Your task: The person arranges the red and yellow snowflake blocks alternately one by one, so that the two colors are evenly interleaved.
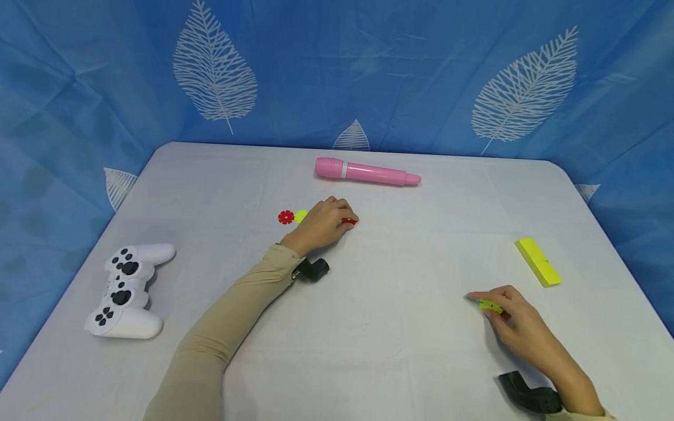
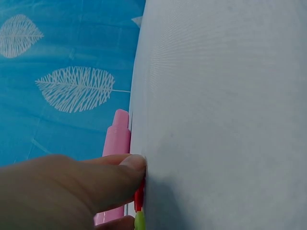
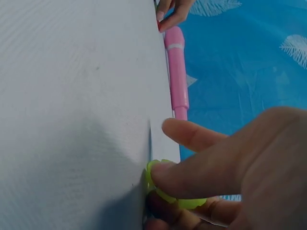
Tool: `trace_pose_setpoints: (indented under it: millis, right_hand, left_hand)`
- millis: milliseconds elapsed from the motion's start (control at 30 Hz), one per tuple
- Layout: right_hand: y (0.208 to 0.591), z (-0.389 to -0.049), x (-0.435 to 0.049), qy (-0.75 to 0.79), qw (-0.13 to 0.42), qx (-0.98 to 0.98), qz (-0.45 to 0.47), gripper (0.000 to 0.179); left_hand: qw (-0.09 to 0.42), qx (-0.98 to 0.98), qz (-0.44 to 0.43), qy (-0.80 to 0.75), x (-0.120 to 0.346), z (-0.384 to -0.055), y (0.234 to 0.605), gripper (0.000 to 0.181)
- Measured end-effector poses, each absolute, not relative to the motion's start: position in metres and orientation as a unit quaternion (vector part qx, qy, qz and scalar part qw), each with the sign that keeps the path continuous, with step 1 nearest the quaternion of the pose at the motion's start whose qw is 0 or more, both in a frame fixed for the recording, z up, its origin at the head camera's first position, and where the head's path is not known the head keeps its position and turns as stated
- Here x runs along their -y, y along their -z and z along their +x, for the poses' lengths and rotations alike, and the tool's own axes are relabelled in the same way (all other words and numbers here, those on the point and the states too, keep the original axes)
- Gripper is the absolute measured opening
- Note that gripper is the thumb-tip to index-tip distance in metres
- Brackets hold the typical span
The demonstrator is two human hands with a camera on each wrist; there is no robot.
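Note:
My left hand (image 1: 323, 223) is low over the far middle of the white table, thumb and fingers pinching a small red disc (image 1: 349, 220). Beside its wrist lie a red notched disc (image 1: 286, 217) and a yellow-green disc (image 1: 300, 216), the latter partly covered by the hand. In the left wrist view a bit of yellow-green (image 2: 139, 221) shows just below the pinched red edge. On the right side, my right hand (image 1: 521, 327) holds yellow-green notched discs (image 3: 192, 203) between thumb and curled fingers, index finger extended, close over the table.
A pink microphone-shaped tube (image 1: 376, 173) lies near the far edge. The white game controller (image 1: 126, 292) rests at the left, and a yellow block (image 1: 538, 262) lies beyond my right hand. Blue leaf-patterned cloth (image 1: 368, 70) hangs behind the table.

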State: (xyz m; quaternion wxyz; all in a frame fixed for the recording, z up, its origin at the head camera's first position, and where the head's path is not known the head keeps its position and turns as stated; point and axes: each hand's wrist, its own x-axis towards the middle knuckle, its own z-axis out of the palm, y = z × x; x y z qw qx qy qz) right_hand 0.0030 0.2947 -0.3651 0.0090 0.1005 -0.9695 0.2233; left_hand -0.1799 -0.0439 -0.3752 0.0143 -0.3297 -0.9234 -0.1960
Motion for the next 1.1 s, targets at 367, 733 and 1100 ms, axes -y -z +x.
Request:
trace_pose_setpoints:
  millis: [367, 733, 1100]
  right_hand:
    - [0.366, 0.002, -0.291, -0.235, 0.008, 0.968, 0.093, 0.03]
    - [0.367, 0.002, -0.282, -0.232, 0.033, 0.967, 0.099, 0.032]
    - [0.368, 0.006, -0.255, -0.281, 0.04, 0.951, 0.126, 0.035]
  left_hand:
    - [0.008, 0.926, -0.324, 0.194, 0.045, -0.18, 0.375, 0.021]
    - [0.007, 0.927, -0.321, 0.193, 0.045, -0.179, 0.376, 0.022]
    - [0.009, 0.927, -0.326, 0.187, 0.045, -0.178, 0.374, 0.022]
